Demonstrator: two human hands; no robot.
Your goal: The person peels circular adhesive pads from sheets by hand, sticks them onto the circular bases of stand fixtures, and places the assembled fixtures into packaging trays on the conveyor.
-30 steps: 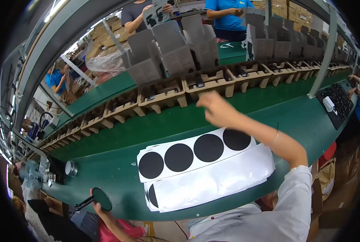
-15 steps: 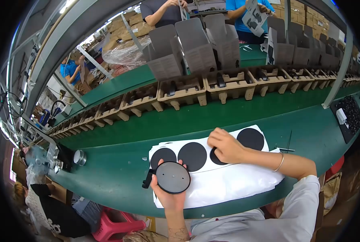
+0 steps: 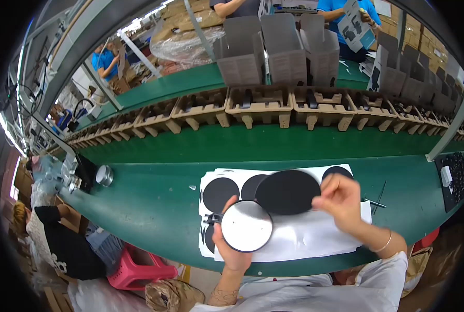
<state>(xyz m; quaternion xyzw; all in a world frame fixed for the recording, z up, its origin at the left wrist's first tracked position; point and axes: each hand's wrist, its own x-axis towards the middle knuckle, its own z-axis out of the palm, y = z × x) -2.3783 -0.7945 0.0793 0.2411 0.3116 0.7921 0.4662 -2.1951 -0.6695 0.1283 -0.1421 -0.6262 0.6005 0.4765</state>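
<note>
My left hand (image 3: 235,256) holds up a round plate (image 3: 247,226) with a shiny pale face, a thin black rim and a black clip-like piece (image 3: 212,218) on its left side. Between the fingertips of my right hand (image 3: 342,202) is the edge of a black round sticker (image 3: 288,193), lifted above the sheets and slightly blurred. Under both hands lies a stack of white sticker sheets (image 3: 307,239). Black circles (image 3: 220,195) show on the top sheet at left and right; the lifted sticker partly covers another.
Cardboard trays (image 3: 260,106) with black parts line the back, with grey open boxes (image 3: 286,52) behind them. A metal cup-like piece (image 3: 104,176) stands at left. Tweezers-like tools (image 3: 376,200) lie right of the sheets, and a tray of small black parts (image 3: 453,177) sits far right. Other people work nearby.
My right hand has lifted the black sticker off the sheet and moved right with it. The plate in my left hand has shifted right and now catches bright light. The camera view has turned slightly.
</note>
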